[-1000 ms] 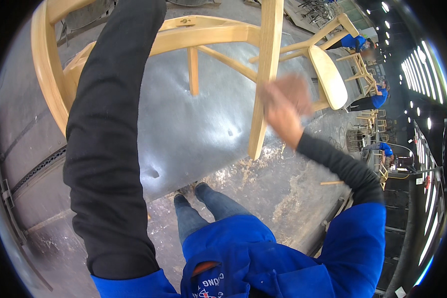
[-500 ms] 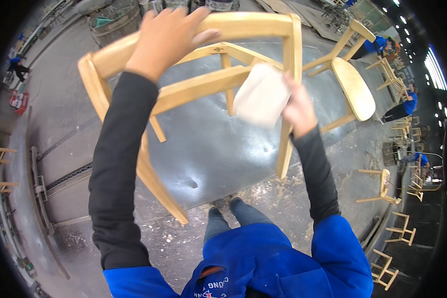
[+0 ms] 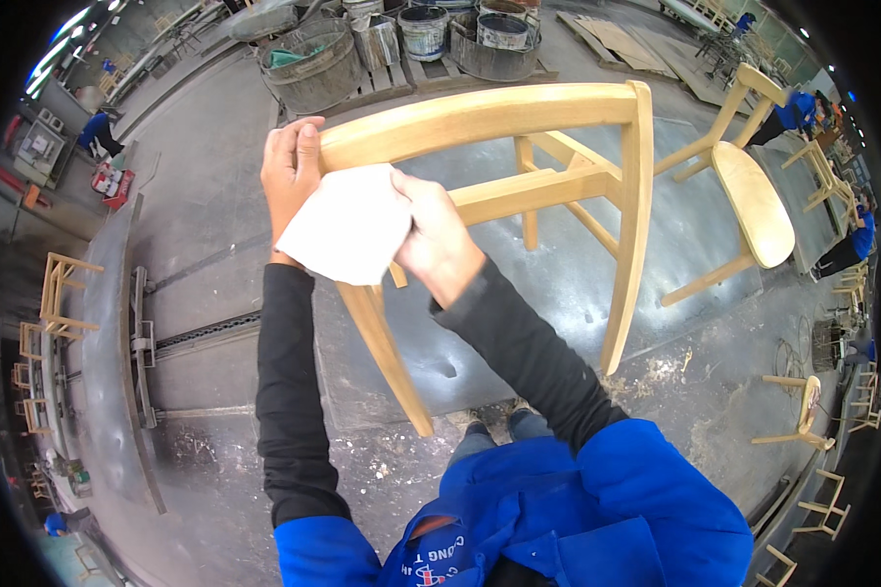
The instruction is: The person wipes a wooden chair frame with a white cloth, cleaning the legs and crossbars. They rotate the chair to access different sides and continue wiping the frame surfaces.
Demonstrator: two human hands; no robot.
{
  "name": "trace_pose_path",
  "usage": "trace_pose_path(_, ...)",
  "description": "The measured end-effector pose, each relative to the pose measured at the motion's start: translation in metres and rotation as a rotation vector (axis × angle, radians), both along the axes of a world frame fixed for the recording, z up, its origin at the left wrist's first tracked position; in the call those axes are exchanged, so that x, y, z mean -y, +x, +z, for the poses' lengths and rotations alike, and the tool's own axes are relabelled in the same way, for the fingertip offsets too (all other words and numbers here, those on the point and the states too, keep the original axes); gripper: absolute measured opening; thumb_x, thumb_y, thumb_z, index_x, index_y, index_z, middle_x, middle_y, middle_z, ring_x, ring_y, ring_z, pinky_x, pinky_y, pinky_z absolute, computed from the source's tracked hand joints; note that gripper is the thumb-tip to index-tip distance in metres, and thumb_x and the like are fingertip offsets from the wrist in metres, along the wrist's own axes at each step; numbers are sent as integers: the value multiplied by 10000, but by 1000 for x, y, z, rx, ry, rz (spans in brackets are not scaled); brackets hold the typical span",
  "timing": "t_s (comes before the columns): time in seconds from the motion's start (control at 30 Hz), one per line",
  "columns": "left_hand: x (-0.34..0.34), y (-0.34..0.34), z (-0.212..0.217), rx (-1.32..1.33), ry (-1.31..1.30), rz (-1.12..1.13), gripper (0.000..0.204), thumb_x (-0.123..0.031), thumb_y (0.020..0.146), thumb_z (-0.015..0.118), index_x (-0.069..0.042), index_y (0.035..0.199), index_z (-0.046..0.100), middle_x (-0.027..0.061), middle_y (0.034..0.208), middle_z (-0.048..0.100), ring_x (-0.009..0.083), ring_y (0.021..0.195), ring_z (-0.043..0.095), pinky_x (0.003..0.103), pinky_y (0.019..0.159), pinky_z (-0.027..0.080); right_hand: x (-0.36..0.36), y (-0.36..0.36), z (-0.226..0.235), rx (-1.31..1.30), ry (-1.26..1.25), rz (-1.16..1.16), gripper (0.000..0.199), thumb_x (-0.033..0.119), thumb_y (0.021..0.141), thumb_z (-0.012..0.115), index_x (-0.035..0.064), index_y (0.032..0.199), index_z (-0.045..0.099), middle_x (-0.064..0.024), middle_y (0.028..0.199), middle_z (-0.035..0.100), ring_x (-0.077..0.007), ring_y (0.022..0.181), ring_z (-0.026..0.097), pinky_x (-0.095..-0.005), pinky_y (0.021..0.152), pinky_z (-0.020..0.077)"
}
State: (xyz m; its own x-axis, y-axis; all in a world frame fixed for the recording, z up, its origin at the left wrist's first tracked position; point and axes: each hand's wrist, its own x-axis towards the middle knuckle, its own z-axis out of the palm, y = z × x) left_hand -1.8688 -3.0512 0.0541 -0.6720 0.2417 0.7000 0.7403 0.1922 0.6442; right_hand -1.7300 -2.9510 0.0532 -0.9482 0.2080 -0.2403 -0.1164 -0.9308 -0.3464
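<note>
A pale wooden chair frame (image 3: 489, 112) without a seat stands tilted in front of me. My left hand (image 3: 292, 171) is closed round the left end of its curved top rail. In my right hand (image 3: 440, 235) is a white sheet (image 3: 350, 223), pinched at its right edge; whether it is paper or cloth, I cannot tell. The sheet lies against the upper part of the left leg, just below the rail, and hides that joint and part of my left hand.
A grey metal sheet (image 3: 690, 279) lies under the frame. Another wooden chair (image 3: 754, 205), with a seat, stands to the right. Tubs and buckets (image 3: 424, 34) sit on a pallet at the back. A rail track (image 3: 210, 338) runs on the left. Other people work farther off.
My right hand has carried the white sheet from the right leg across to the left one. My left hand has slid to the rail's left end. The whole view has shifted.
</note>
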Motion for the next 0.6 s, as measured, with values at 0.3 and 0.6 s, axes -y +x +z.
trace_pose_path(0.3, 0, 5, -17, 440, 348, -312, 208, -248, 940, 595, -45, 948, 549, -2, 884, 555, 64, 824, 498, 225, 755, 423, -38, -10, -23, 157, -21, 195, 350, 110, 965, 409, -89, 1248, 464, -250, 1231, 561, -340, 1116, 589, -461, 1000, 470)
trace_pose_path(0.6, 7, 26, -27, 274, 257, -213, 224, -287, 949, 575, -67, 933, 539, -8, 832, 543, 65, 805, 502, 222, 740, 429, -55, 27, -41, -80, 634, -199, 320, 142, 937, 467, -56, 1182, 526, -201, 1183, 594, -304, 1038, 621, -452, 926, 506)
